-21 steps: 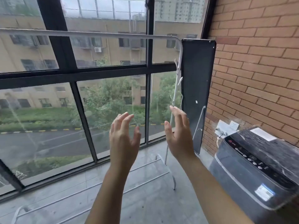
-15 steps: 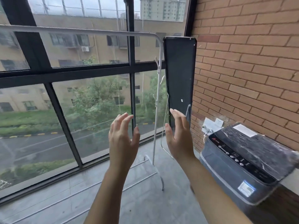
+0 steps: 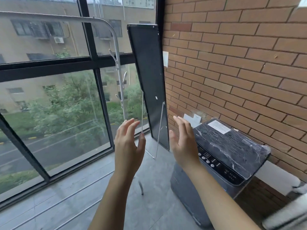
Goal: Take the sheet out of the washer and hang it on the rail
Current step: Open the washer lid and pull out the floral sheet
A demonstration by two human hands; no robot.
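- L hand (image 3: 128, 145) + R hand (image 3: 184, 143) were up at 12, fingers spread, empty.
- Sheet wasn't visible; prob inside washer (image 3: 229, 155) at 3, lid down.
- Rail (image 3: 58, 16) ran at 10-11.
- Wet sheet: prob heavy, limp; grab a bunched edge, both hands.
- Lid sticker (image 3: 219, 127) txt was unreadable.

Both hands are raised, palms facing each other, fingers loosely spread: left hand (image 3: 128, 143), right hand (image 3: 183, 143); neither holds anything; the top-loading washer (image 3: 229, 156) stands lid-closed against the brick wall (image 3: 240, 63); a grey clothes rail (image 3: 54, 17) spans the window (image 3: 49, 105); a dark panel (image 3: 149, 83) leans upright between them.
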